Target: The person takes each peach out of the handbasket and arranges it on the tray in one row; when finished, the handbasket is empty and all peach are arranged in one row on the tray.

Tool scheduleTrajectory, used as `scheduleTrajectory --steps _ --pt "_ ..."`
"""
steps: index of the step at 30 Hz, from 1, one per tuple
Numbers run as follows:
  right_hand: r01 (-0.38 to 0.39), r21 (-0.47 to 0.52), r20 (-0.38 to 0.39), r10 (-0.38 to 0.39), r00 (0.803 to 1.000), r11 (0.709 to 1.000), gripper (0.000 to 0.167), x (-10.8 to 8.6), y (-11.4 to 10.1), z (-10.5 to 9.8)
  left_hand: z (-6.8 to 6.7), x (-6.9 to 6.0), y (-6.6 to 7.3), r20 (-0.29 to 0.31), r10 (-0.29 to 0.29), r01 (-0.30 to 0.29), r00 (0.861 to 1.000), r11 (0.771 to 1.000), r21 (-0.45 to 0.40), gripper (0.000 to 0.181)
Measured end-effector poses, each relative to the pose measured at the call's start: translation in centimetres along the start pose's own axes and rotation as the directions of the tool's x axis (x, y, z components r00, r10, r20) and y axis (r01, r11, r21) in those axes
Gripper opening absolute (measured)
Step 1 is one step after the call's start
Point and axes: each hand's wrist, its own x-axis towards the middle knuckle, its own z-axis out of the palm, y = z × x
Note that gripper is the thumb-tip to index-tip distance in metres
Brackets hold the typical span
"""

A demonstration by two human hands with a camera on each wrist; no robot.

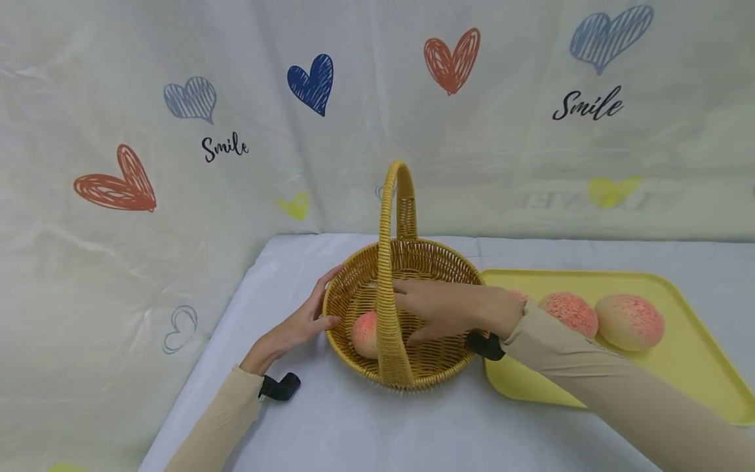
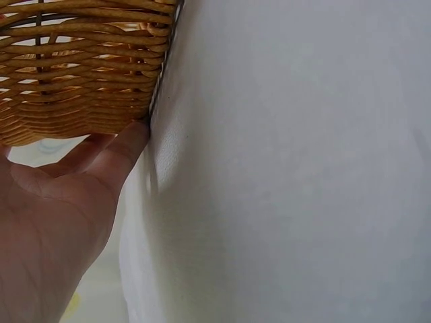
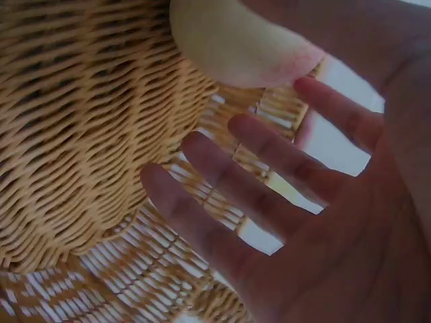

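Note:
A round wicker basket with a tall arched handle stands on the table. My left hand holds its left side, the thumb over the rim and the fingers outside; the left wrist view shows fingers against the woven wall. Inside the basket lies a pink and cream peach, partly hidden by the handle. My right hand reaches into the basket from the right. In the right wrist view its fingers are spread and extended, with the peach close to the thumb.
To the right is a yellow tray with several peaches, including one at the right and another beside it. My right forearm crosses over the tray. A curtain printed with hearts hangs behind the white-covered table.

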Motion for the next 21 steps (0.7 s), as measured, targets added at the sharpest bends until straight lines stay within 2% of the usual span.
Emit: scheduleTrajectory --steps 2,4,6,11,14,21 --pt "0.028 0.057 0.019 -0.029 0.999 0.998 0.057 1.0 -0.3 0.3 0.0 0.0 0.0 0.0 0.001 -0.001 1.0 1.0 0.002 0.092" --pt "0.042 0.103 0.043 -0.046 0.998 0.994 0.046 1.9 -0.7 0.5 0.0 0.1 -0.1 -0.003 -0.002 0.002 1.0 1.0 0.005 0.092" --pt "0.028 0.13 0.075 -0.037 0.997 0.991 0.033 2.7 -1.2 0.4 0.0 0.0 0.0 -0.006 -0.004 0.004 1.0 1.0 0.007 0.092" --pt "-0.062 0.029 0.165 0.056 0.985 0.998 0.03 3.6 -2.2 -0.3 0.0 0.0 0.0 -0.004 -0.002 0.002 1.0 1.0 0.009 0.092" --pt "-0.093 0.005 0.2 0.09 0.976 0.996 0.032 4.1 -2.5 -0.5 0.0 0.0 0.0 0.002 -0.001 0.001 1.0 1.0 0.01 0.091" --pt "-0.079 -0.008 0.236 0.079 0.969 0.997 0.032 5.1 -2.0 0.1 0.0 -0.1 0.0 0.003 0.0 0.0 1.0 1.0 0.012 0.092"
